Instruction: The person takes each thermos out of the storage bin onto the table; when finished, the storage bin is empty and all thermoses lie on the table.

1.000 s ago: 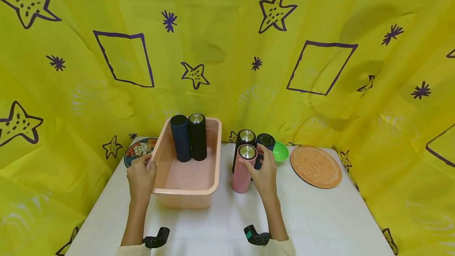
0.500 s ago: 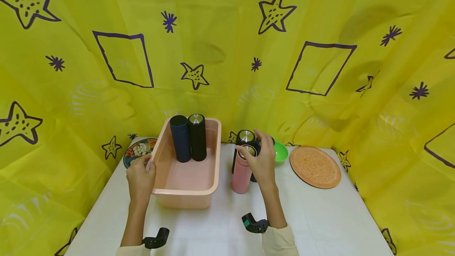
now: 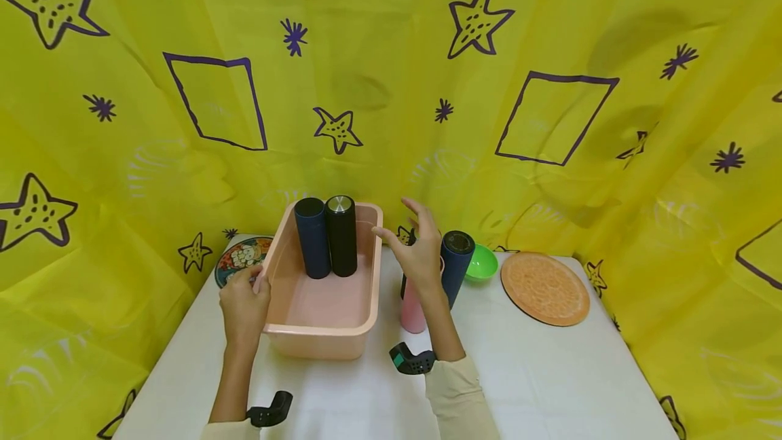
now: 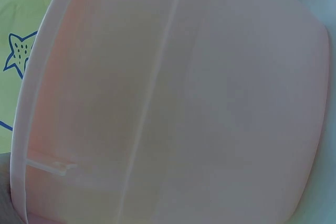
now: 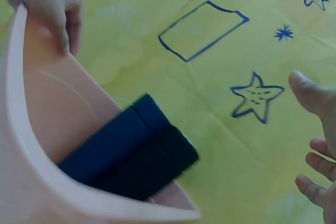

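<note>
My left hand (image 3: 244, 304) grips the left rim of a peach plastic tub (image 3: 320, 329). Inside the tub, a dark blue bottle (image 3: 313, 243) and a black bottle (image 3: 343, 240) with a silver-topped lid stand side by side at the back. My right hand (image 3: 421, 257), fingers spread and holding nothing, hovers just right of the tub's rim. Below it stands a pink bottle (image 3: 413, 314), its top mostly hidden by the hand. Another dark blue bottle (image 3: 455, 267) is upright to the right. A black bottle behind the hand is nearly all covered.
A green bowl (image 3: 482, 263) sits beside the right blue bottle. Farther right lies a round orange mat (image 3: 545, 289). A patterned plate (image 3: 241, 257) is partly behind the tub's left side. A yellow curtain (image 3: 397, 53) encloses the white table (image 3: 537, 372).
My right hand has let go of the pink bottle's top and moved left toward the tub, its fingers spreading. The left hand keeps its place on the rim.
</note>
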